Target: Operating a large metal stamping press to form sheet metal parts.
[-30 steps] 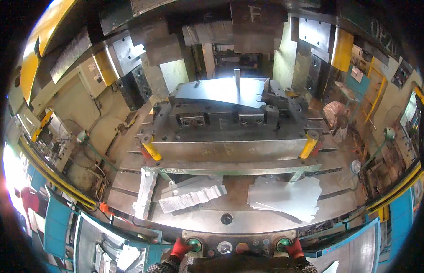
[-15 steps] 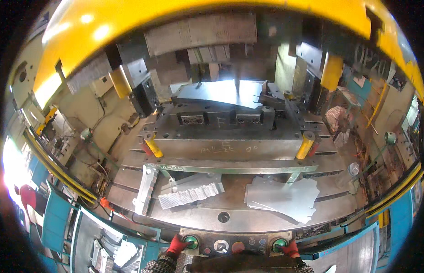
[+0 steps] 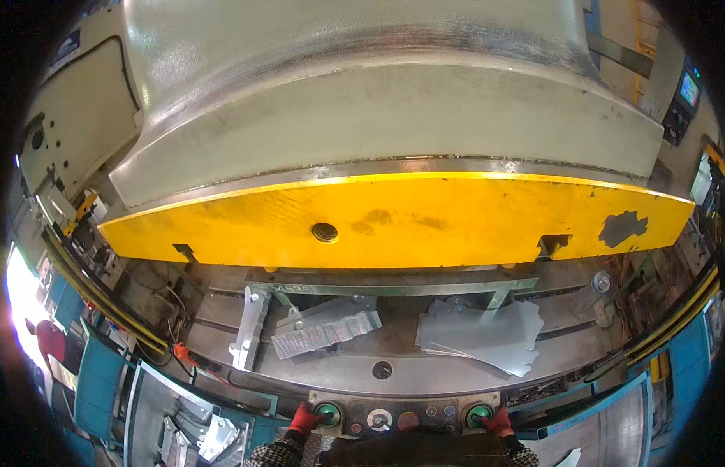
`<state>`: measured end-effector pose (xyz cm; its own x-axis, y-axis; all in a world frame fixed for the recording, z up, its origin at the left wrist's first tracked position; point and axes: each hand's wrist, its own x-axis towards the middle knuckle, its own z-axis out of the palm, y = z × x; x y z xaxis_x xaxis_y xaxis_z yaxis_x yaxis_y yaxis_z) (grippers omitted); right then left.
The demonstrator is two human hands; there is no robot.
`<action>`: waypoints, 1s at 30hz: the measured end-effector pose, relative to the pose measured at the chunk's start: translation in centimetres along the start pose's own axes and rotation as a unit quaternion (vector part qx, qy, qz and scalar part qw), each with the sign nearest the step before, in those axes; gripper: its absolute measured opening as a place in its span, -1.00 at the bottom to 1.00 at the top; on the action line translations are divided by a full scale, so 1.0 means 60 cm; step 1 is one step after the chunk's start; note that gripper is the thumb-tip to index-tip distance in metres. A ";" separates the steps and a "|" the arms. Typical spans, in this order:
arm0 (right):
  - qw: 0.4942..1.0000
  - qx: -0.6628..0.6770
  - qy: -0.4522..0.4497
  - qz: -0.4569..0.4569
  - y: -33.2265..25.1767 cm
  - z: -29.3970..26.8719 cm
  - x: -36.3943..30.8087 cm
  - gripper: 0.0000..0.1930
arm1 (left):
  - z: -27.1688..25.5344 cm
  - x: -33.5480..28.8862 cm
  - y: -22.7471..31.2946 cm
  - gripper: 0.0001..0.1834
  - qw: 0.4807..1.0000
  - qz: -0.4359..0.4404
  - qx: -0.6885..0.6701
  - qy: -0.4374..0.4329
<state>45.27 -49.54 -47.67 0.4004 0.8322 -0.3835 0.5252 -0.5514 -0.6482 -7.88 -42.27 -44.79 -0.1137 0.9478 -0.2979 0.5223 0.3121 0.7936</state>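
Note:
My left hand (image 3: 304,419), in a red glove, rests at the outer side of a round green push button (image 3: 327,414). Its fingers reach out over the button's edge. At the other end of the same control panel (image 3: 435,414), my right hand (image 3: 499,423), also red-gloved, lies against a second green button (image 3: 478,416) with its fingers extended. Neither hand is wrapped around anything. Beyond the panel, the yellow-faced press ram (image 3: 425,222) is low over the bed and hides the die behind it.
On the press bed (image 3: 425,376) lie flat sheet-metal blanks (image 3: 483,335) at right and formed metal parts (image 3: 327,331) at left. A blue-framed bin (image 3: 133,405) at lower left holds metal pieces. Another blue-edged tray (image 3: 612,420) stands at lower right. Yellow-black guards (image 3: 105,300) flank the press.
The press ram has come down, and its yellow front now covers the die and the shiny sheet that lay on it. Both hands have stayed at the green buttons.

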 end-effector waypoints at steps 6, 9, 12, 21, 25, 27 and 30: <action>0.995 -0.058 -0.020 0.079 0.008 0.004 0.006 0.08 | -0.031 0.000 0.017 -0.24 0.993 -0.105 -0.039 -0.044; 0.998 0.025 -0.034 0.036 -0.015 -0.011 -0.009 0.08 | -0.078 0.044 0.013 -0.48 0.903 0.116 0.342 -0.232; 0.999 -0.024 -0.016 0.038 0.010 -0.004 -0.002 0.07 | -0.148 0.111 0.227 -0.69 0.836 0.303 0.213 -0.405; 0.990 0.138 -0.009 0.030 -0.018 -0.049 -0.005 -0.55 | -0.234 0.229 0.841 -0.31 0.767 0.569 0.228 0.190; 0.928 0.313 0.201 -0.014 0.016 -0.064 0.004 -0.68 | -0.195 0.316 0.932 -0.22 0.698 0.560 0.376 0.241; 0.910 0.344 0.229 -0.017 -0.008 -0.077 0.002 -0.72 | -0.185 0.349 0.935 -0.35 0.666 0.571 0.387 0.286; 0.830 0.530 0.173 -0.008 -0.011 -0.098 0.014 -0.77 | -0.185 0.376 0.934 -0.66 0.711 0.617 0.304 0.148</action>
<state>49.69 -48.82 -43.71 0.6876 0.6718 -0.2753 -0.3490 -0.0267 -0.9367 9.46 -2.71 -1.17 0.6220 0.4757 0.6220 0.6368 -0.7695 -0.0483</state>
